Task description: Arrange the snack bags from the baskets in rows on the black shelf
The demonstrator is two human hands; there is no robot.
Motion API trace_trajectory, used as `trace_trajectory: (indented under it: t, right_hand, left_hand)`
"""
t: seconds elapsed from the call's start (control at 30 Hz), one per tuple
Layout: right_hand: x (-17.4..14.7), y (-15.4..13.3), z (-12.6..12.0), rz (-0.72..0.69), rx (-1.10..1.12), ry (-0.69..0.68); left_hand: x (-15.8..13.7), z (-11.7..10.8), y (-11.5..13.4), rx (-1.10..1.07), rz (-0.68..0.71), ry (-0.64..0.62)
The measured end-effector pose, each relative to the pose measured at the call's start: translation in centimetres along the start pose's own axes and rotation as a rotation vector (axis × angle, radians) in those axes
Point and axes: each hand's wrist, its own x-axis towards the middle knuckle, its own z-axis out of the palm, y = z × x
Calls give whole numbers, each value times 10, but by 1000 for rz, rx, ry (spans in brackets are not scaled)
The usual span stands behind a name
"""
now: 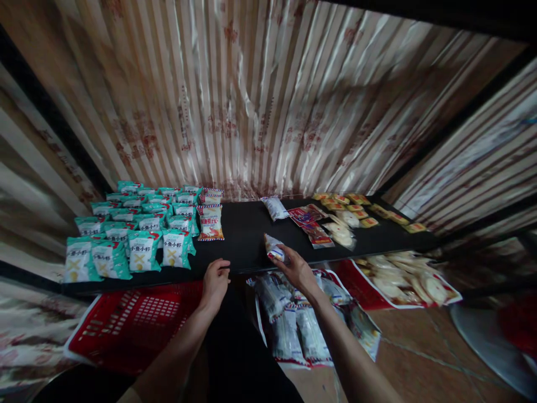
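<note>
My right hand (296,270) grips a small snack bag (272,246) just above the front edge of the black shelf (247,229). My left hand (215,284) hovers at that same edge, loosely curled, a gap between thumb and fingers and nothing visible in it. Behind it stand orange-and-white snack bags (211,223) in a short column. Rows of teal-and-white snack bags (145,249) fill the shelf's left end. Farther back, a single white bag (275,207) lies on the shelf. Below my right hand, an open carton holds several similar snack bags (287,334).
A red plastic basket (138,319) sits below the shelf at left. Red packets (312,224), pale clear-wrapped packs (342,232) and small yellow packets (356,208) lie toward the right. A red box of pale packs (356,288) is below. Striped sheeting (251,101) hangs behind.
</note>
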Motion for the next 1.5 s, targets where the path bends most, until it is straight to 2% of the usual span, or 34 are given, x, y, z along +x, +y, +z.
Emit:
trace_trajectory:
  t: [0.13,0.27,0.37,0.43,0.57,0.67,0.87,0.97,1.07,1.23,1.33,1.5]
  right_hand:
    - [-6,-32,-22,118,442,-166]
    - [-13,-53,-35,216,777,-365]
    - [-15,-60,-34,323,908,-366]
    - [-16,-64,-31,361,972,-347]
    - [-16,-74,-26,348,1006,-384]
    - [-13,-81,-25,346,962,-423]
    - [-6,-84,-14,319,959,-470]
    - [-7,-80,0,323,1044,-406]
    - [-13,-75,16,301,1127,-361]
    - [-30,-77,39,199,996,-409]
    - [-35,-87,47,150,1043,-441]
    - [-28,-93,61,209,1105,-414]
  left_hand:
    - [-6,-1,6,2,46,-40]
    - [-11,-7,18,53,168,-39]
    - [-16,-13,25,37,161,-49]
    - [-21,-18,29,-52,79,-98]
    - [-28,-28,31,-279,-44,-288]
    - [-32,-37,34,-346,-34,-351]
    - [-38,-47,36,-329,-44,-409]
    - [-37,-47,29,-337,-61,-348]
    - [-32,-45,20,-383,-80,-210]
    - [-26,-39,12,-440,-115,-65]
    - [-24,-35,10,-467,-136,-14]
    - [-17,-32,4,-446,-132,11]
